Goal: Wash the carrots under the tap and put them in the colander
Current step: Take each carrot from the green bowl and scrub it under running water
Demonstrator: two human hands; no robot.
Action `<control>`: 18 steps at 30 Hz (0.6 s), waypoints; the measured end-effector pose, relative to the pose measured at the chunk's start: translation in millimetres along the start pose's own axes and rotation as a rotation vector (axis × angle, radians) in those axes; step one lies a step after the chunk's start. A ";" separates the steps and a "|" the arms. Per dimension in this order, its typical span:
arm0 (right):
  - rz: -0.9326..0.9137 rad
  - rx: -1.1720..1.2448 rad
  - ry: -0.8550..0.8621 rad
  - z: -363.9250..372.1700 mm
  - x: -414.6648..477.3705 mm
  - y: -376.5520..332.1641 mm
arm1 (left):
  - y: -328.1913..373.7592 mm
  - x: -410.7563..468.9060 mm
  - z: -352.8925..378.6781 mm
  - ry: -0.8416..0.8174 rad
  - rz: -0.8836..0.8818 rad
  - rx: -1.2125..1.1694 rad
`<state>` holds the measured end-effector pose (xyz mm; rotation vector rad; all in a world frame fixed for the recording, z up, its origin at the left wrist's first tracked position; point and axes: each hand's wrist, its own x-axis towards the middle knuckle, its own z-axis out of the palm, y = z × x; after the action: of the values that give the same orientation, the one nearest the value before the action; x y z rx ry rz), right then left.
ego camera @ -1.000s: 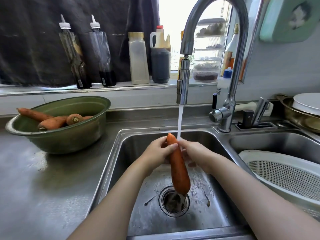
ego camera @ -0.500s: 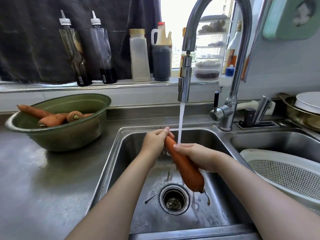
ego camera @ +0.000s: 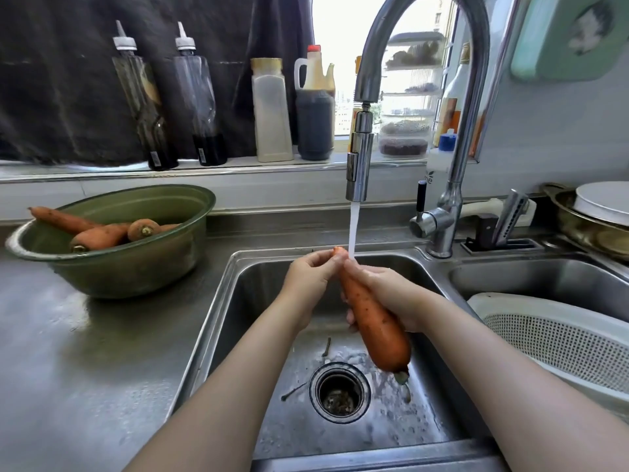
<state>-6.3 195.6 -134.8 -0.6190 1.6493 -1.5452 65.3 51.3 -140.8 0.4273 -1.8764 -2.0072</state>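
The left hand (ego camera: pixel 311 277) pinched the carrot (ego camera: pixel 371 315) at its thin tip under the tap (ego camera: pixel 359 165) stream. The right hand (ego camera: pixel 391 291) wrapped its middle, with the thick end over the sink (ego camera: pixel 238 335) drain. Risk: wet skin could slide through either grip, dropping the carrot short of the colander (ego camera: pixel 561 342).

Four carrots can be counted for certain. One held carrot (ego camera: pixel 371 318) is at 6 o'clock, between two hands, the left hand (ego camera: pixel 308 284) and the right hand (ego camera: pixel 391 294). Three lie in the one green bowl (ego camera: pixel 119 270) at 9 o'clock: a long carrot (ego camera: pixel 61 219), a middle carrot (ego camera: pixel 100 236) and a stubby carrot (ego camera: pixel 143 229). An orange sliver there may be a fourth.

There is one tap (ego camera: pixel 466 97) and two sink basins, the left basin (ego camera: pixel 425 420) and the right basin (ego camera: pixel 544 277). One white colander (ego camera: pixel 561 338) is at 3 o'clock.

The sill at 11 o'clock holds two nozzle-capped bottles, the left nozzle bottle (ego camera: pixel 143 103) and the right nozzle bottle (ego camera: pixel 200 103). Beside them stand one pale bottle (ego camera: pixel 272 114) and one dark jug (ego camera: pixel 315 120).
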 end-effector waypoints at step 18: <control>-0.081 -0.164 -0.047 3.5 12.9 9.3 | 2.3 4.5 -2.6 0.046 0.037 -0.045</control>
<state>-9.5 184.7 -146.4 -0.8114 1.7458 -1.4497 62.5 46.8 -138.5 0.4203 -1.7951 -1.9950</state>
